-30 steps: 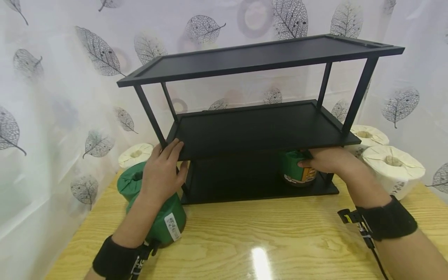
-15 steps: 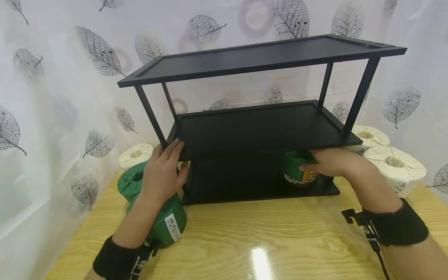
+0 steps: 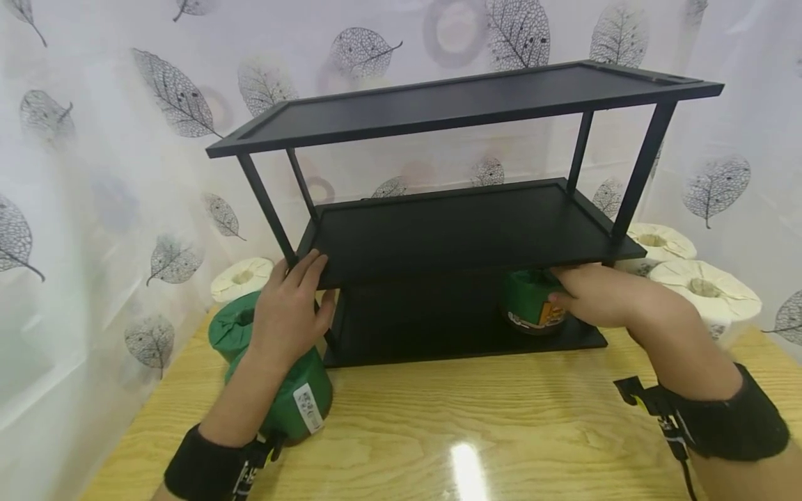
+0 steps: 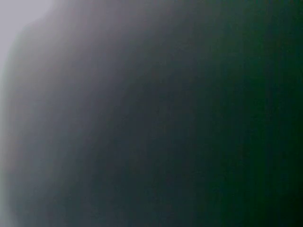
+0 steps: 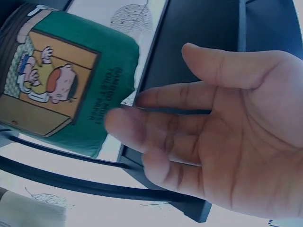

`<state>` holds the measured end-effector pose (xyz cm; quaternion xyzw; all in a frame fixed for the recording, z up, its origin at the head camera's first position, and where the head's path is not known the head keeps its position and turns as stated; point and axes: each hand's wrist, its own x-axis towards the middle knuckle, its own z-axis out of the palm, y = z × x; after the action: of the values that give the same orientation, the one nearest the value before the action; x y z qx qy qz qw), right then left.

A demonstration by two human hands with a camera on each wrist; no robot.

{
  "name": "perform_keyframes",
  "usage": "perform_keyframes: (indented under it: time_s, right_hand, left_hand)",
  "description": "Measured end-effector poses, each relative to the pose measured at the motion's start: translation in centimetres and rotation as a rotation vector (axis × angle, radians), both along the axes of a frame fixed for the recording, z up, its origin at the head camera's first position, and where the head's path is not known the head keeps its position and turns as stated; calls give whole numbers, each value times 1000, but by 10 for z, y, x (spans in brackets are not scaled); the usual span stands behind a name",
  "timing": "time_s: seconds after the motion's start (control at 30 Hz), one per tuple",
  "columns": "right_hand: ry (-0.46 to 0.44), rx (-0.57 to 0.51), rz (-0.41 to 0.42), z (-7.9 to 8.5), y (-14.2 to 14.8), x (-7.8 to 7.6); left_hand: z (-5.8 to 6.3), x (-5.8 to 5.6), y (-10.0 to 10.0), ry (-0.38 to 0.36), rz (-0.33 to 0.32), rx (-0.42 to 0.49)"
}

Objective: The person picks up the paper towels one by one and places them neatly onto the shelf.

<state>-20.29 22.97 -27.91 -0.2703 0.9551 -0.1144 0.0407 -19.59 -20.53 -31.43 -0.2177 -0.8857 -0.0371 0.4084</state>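
Observation:
A toilet roll in a green printed wrapper (image 3: 526, 303) stands on the lower board of the black two-tier shelf rack (image 3: 438, 223), toward its right end. My right hand (image 3: 595, 292) is beside that roll under the middle board, partly hidden by it. In the right wrist view the fingers of this hand are spread and loosely bent, palm bare, fingertips close to the green wrapper (image 5: 102, 101). My left hand (image 3: 288, 313) grips the rack's left front corner, fingers on top of the middle board and thumb below its edge. The left wrist view is only a dark blur.
Two green-wrapped rolls (image 3: 301, 396) stand by the left forearm, with a cream-wrapped roll (image 3: 241, 278) behind them. Two more cream-wrapped rolls (image 3: 720, 285) are right of the rack. Everything stands on a wooden table (image 3: 401, 431) before a leaf-patterned curtain (image 3: 113, 209).
My right hand has let go of the green toilet roll and drawn slightly right, its wrist shifting right and down. The roll stays in place, and the left hand has not moved.

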Motion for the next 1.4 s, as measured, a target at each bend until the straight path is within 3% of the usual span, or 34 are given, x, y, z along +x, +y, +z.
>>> perform_keyframes:
  time_s: [0.17,0.43,0.53,0.7,0.8,0.9,1.03,1.17,1.3,1.4]
  right_hand:
    - [4,38,-1,8,-2,7]
    - [33,-3,-23,27,1,25]
    - [202,-61,5,33,1,30]
    - [650,-269,74,31,-5,25]
    - [742,-331,63,24,-7,15]
    - [735,-306,29,16,-7,3]
    - [656,-188,-43,5,-5,-10]
    - [530,-32,-139,1,-5,-11]
    - [424,36,-184,4,-7,-10]
    - [386,46,-194,5,-7,-10]
  left_hand:
    - [-1,0,-1,8,-7,7]
    - [0,-1,-1,0,-12,7]
    - [-1,0,0,-2,-13,12]
    - [1,1,-1,-3,-15,-5]
    - [2,2,-2,-18,-15,-22]
    - [6,5,-3,-74,0,-47]
    - [16,12,-7,-247,36,-97]
    - [33,21,-12,-396,7,-104]
    - [51,35,-18,-396,-48,-90]
    - [63,49,-21,-396,-40,-90]
